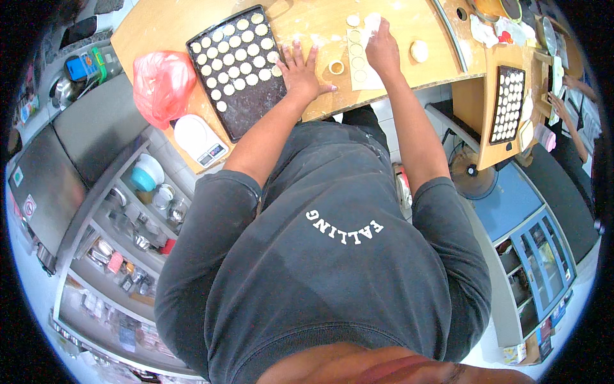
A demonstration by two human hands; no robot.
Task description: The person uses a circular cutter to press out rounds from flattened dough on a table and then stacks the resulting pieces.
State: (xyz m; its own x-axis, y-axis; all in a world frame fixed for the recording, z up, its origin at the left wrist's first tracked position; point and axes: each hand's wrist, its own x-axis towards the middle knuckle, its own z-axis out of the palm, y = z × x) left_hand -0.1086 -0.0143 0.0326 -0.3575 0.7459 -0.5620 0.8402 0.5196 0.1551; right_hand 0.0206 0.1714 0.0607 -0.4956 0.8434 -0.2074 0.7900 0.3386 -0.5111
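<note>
A black baking tray [224, 105] holds rows of pale fluted rounds. My left hand [297, 80] lies spread open at the tray's right edge. My right hand [384, 51], fingers closed, is at the far end of a pale strip marked with circles [357, 75], by something white [371, 23] that I cannot make out. A round ring cutter [336, 66] sits between my hands. A dough lump [419, 51] lies right of my right hand, and a small pale round [353, 20] sits above the strip.
A pink plastic bag [160, 86] and white scale [198, 141] are at the left. Right, a second filled tray [506, 105] rests on a lower wooden surface; beyond it are a co-worker's hands [558, 102]. A metal rod [451, 35], shelves [109, 224] and fan [472, 169] surround me.
</note>
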